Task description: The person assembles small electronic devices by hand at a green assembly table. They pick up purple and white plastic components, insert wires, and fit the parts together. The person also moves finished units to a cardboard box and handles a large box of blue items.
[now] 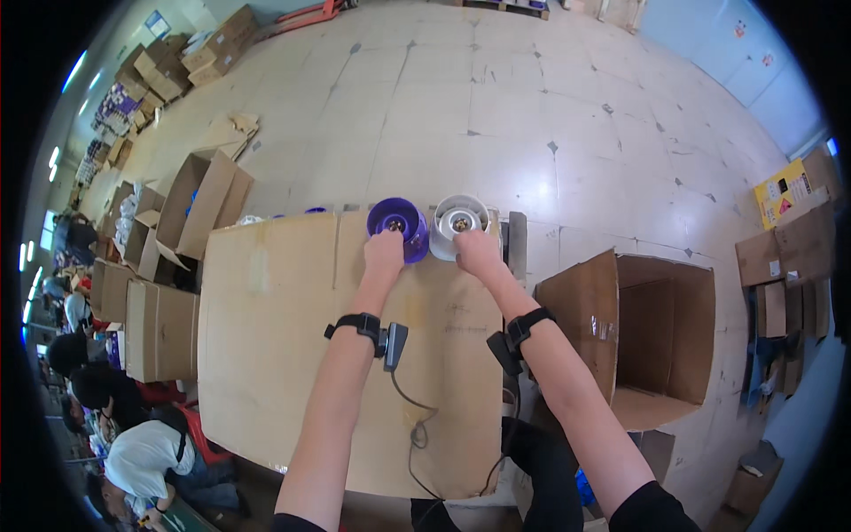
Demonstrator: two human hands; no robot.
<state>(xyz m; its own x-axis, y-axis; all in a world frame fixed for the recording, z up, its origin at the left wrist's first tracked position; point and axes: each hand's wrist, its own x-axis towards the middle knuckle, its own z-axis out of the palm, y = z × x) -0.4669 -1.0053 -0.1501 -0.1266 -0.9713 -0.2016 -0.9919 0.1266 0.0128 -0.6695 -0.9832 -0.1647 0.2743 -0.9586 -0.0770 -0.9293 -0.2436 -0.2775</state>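
At the far edge of the cardboard-topped table stand two round plastic housings side by side, one purple [415, 239] and one white [445, 248]. Each has a raised inner ring with a small brass-coloured part in its middle. My left hand [384, 253] is closed over the near side of the purple housing, its fingertips hidden inside near the centre. Likewise my right hand [480, 252] is closed at the near right side of the white housing, fingers bent into it. Black straps with small devices and cables sit on both forearms.
The cardboard sheet [266, 355] covers the table. To the right stands an open carton [660, 328]; several more cartons [208, 199] are at the left. People [151, 461] sit along the left side. A cable [421, 434] trails over the table.
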